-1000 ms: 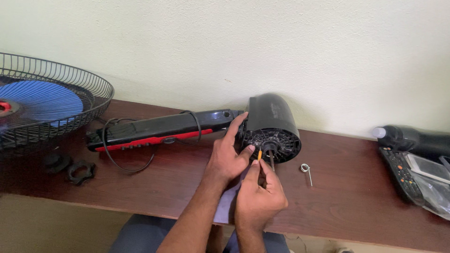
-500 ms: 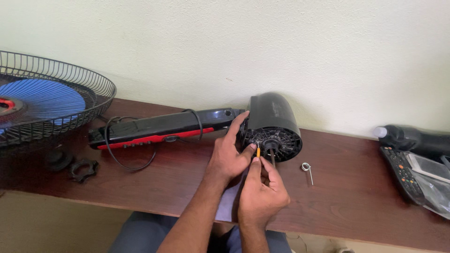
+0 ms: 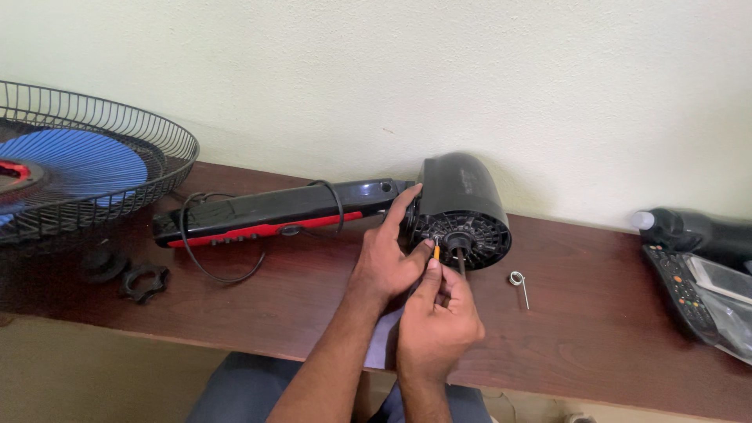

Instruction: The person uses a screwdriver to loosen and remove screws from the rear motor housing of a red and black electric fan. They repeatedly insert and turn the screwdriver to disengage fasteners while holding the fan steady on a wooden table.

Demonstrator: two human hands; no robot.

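the black domed plastic fan motor housing (image 3: 462,205) is steadied by the left hand (image 3: 389,262); the thin orange-handled screwdriver (image 3: 436,252), pinched tight in the right hand (image 3: 435,325), should be kept square to the vented face.

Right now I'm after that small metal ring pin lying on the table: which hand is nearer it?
Right. The right hand is just left of the ring pin; the left hand is farther left, on the motor housing.

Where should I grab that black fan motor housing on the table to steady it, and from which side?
Probably grip the motor housing over its smooth, rounded back shell, coming from above. Its vented face and shaft point toward the person, where the left hand and right hand work, and the wall blocks the rear.
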